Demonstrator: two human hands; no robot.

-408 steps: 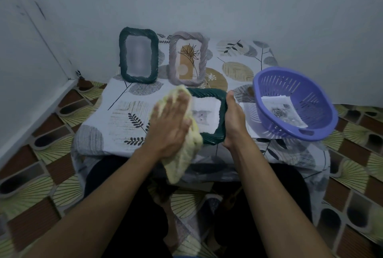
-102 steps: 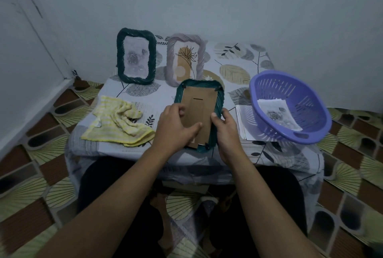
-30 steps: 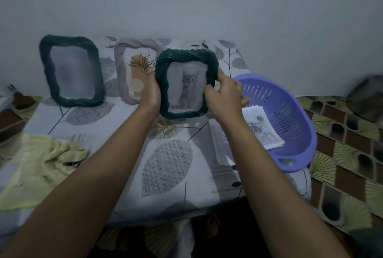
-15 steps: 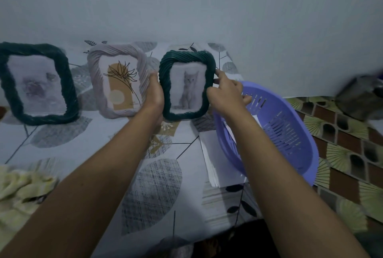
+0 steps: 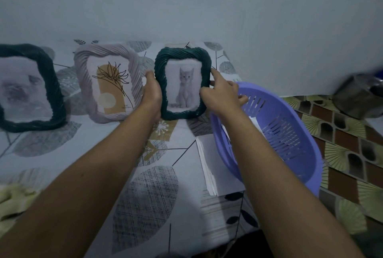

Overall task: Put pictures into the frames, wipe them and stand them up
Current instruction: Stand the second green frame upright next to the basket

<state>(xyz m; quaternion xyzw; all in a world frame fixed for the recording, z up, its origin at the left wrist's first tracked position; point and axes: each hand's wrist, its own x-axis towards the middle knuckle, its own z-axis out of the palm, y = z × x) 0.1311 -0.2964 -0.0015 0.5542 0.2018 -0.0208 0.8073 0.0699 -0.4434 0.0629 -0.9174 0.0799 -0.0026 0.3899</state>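
Note:
A dark green frame with a cat picture (image 5: 183,83) stands upright at the back of the table, near the wall. My left hand (image 5: 152,91) grips its left edge, fingers hidden behind it. My right hand (image 5: 220,89) pinches its right edge with the index finger on the rim. To its left stand a pale lilac frame (image 5: 108,83) with a plant drawing and another dark green frame (image 5: 31,87), cut off by the image edge. A yellow cloth (image 5: 14,201) lies at the table's front left.
A purple plastic basket (image 5: 290,139) holding paper sits at the table's right edge, on a stack of white sheets (image 5: 215,166). The leaf-patterned tablecloth (image 5: 145,195) covers the table. A dark metal pot (image 5: 360,93) stands on the tiled floor at the right.
Both hands carried the cat frame further back and set it down beside the lilac frame. My head moved closer.

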